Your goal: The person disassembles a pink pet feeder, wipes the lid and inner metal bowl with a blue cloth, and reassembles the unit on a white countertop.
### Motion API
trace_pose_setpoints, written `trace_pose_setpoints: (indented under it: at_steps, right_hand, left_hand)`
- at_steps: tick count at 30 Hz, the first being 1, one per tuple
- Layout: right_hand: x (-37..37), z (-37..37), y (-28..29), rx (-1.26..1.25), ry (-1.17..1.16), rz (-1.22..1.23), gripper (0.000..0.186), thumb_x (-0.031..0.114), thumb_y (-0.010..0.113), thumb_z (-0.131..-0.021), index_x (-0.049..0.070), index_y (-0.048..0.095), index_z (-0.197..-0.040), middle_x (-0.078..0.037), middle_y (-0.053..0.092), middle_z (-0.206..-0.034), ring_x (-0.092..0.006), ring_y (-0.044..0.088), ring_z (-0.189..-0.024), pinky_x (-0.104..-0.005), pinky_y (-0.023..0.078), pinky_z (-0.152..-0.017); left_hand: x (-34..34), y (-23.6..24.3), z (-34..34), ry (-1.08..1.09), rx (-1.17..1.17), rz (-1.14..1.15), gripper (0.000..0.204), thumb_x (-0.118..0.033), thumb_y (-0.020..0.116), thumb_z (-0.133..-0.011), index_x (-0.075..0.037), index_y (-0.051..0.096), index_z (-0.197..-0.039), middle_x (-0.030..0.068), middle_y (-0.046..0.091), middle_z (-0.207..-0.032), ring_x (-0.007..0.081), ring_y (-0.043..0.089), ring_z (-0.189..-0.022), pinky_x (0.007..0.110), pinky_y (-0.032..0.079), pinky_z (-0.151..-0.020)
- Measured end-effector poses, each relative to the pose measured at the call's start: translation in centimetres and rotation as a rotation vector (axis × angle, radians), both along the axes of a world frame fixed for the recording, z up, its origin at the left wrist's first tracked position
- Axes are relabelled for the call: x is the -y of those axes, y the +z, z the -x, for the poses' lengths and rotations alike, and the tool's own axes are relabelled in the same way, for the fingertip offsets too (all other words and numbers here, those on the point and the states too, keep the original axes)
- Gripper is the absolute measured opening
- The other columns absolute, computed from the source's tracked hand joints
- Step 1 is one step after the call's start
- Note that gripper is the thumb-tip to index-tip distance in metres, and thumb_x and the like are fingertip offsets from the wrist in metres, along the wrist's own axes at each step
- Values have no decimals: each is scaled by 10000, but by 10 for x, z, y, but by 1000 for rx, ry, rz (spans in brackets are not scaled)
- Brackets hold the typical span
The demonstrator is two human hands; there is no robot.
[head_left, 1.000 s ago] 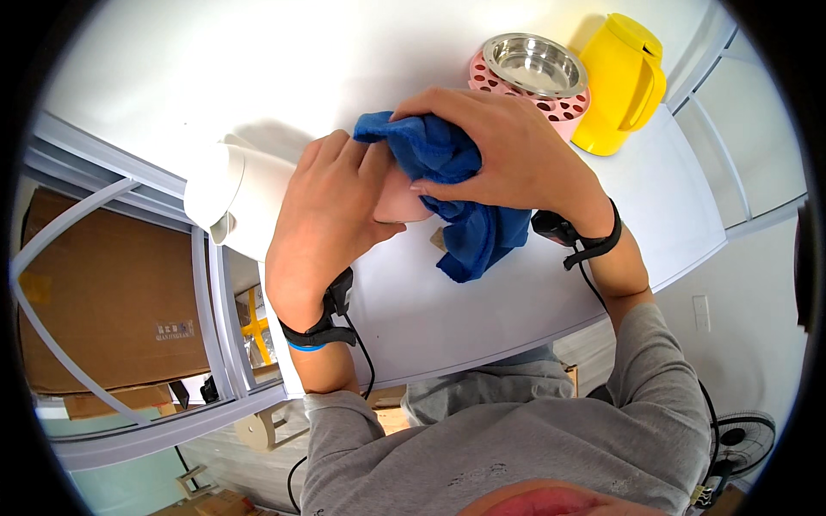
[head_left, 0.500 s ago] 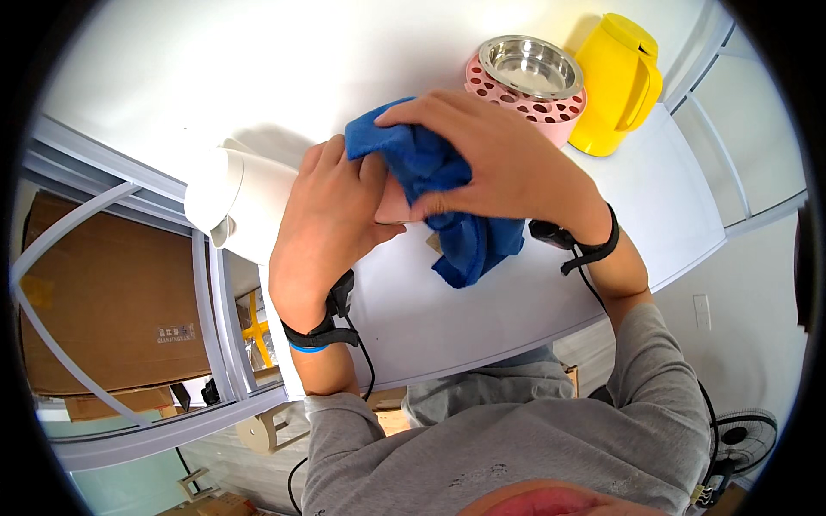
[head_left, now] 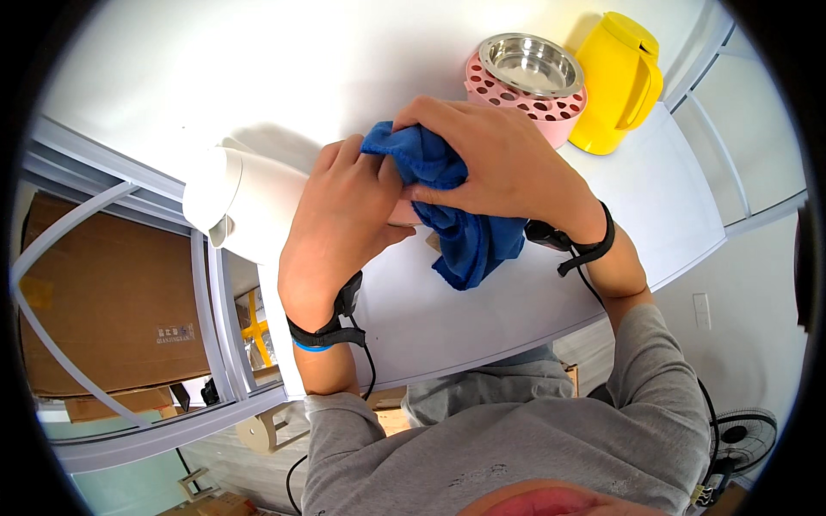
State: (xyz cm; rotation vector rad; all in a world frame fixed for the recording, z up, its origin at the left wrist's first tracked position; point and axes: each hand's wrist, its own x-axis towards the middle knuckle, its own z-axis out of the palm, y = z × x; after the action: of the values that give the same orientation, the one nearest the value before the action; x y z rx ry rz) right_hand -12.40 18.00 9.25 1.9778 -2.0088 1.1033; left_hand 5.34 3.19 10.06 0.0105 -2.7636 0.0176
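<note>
My left hand (head_left: 344, 219) is wrapped around a small pink object (head_left: 404, 211) that is almost wholly hidden between my hands. My right hand (head_left: 495, 159) presses a blue cloth (head_left: 465, 232) against that object from above and the right. The cloth bunches under my right fingers and its loose end hangs down onto the white table (head_left: 482, 318). Both wrists wear black straps with cables.
A white jug (head_left: 245, 202) lies at the table's left edge, touching my left hand. A pink perforated bowl holder (head_left: 538, 103) with a steel bowl (head_left: 531, 64) stands behind my right hand, next to a yellow pitcher (head_left: 615, 82). A cardboard box (head_left: 103, 301) sits below left.
My right hand has shifted the cloth over the pink object, bunching it higher toward the top. My left hand keeps its grip in the same place.
</note>
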Motion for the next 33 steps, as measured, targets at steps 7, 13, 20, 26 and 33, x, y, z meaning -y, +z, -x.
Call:
trace_pose_setpoints:
  at_steps: [7, 13, 20, 26, 33]
  right_hand:
    - [0, 3, 1, -9, 16, 55, 449, 274, 865, -869, 200, 676, -1270, -55, 751, -965, -311, 757, -917, -416, 590, -777]
    - [0, 6, 1, -30, 24, 40, 396, 245, 845, -890, 201, 701, -1256, -39, 761, -974, -310, 752, -895, -410, 591, -786]
    - [3, 13, -1, -42, 74, 122, 305, 320, 789, -958, 209, 713, -1232, -82, 762, -876, -336, 763, -836, -435, 577, -696]
    - [3, 16, -1, -31, 83, 89, 290, 322, 767, -974, 209, 716, -1236, -84, 762, -868, -338, 762, -828, -438, 579, -692]
    - [1, 10, -4, -70, 28, 34, 462, 328, 834, -907, 211, 688, -1330, -55, 766, -1064, -319, 750, -923, -421, 585, -776]
  left_hand:
    - [0, 2, 1, -15, -13, 2, 536, -142, 985, -604, -41, 716, -1057, 107, 729, -1062, 338, 649, -1129, 443, 511, -1040]
    - [1, 2, -1, -20, 4, -2, 612, -128, 995, -591, -41, 701, -1120, 105, 724, -1113, 330, 645, -1145, 442, 503, -1063]
    - [0, 2, 0, -16, 2, 9, 686, -118, 1004, -596, -50, 684, -1199, 103, 719, -1160, 326, 647, -1170, 445, 495, -1093]
    - [-1, 2, 1, -14, 2, 0, 685, -118, 1005, -602, -56, 684, -1205, 101, 718, -1158, 329, 647, -1168, 445, 494, -1090]
    - [1, 4, -1, 47, 105, -16, 723, -142, 1016, -578, -52, 700, -1222, 135, 721, -1261, 383, 626, -1259, 485, 488, -1108]
